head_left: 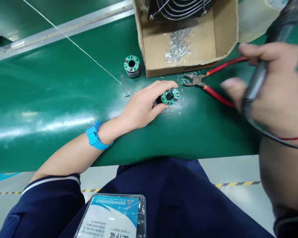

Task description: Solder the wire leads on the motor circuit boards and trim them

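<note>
My left hand (145, 104) rests on the green table with thumb and fingers wrapped round a small cylindrical part. On its top sits a round green circuit board (170, 96) with a hole in the middle. My right hand (275, 82), blurred by motion, is raised at the right and closed round a black corded tool (257, 77) that looks like a soldering iron. Its tip is out of view. Red-handled diagonal cutters (196, 80) lie with jaws apart between my hands; their handle ends reach behind my right hand. A second round-board part (132, 66) stands upright beyond my left hand.
A cardboard box (149, 72) at the back holds a pile of clipped wire leads (178, 44) and a black fan (181, 8). Loose clippings are scattered near the cutters. A thin white strand (72, 39) crosses the upper left. A pale translucent container (253, 19) stands right of the box.
</note>
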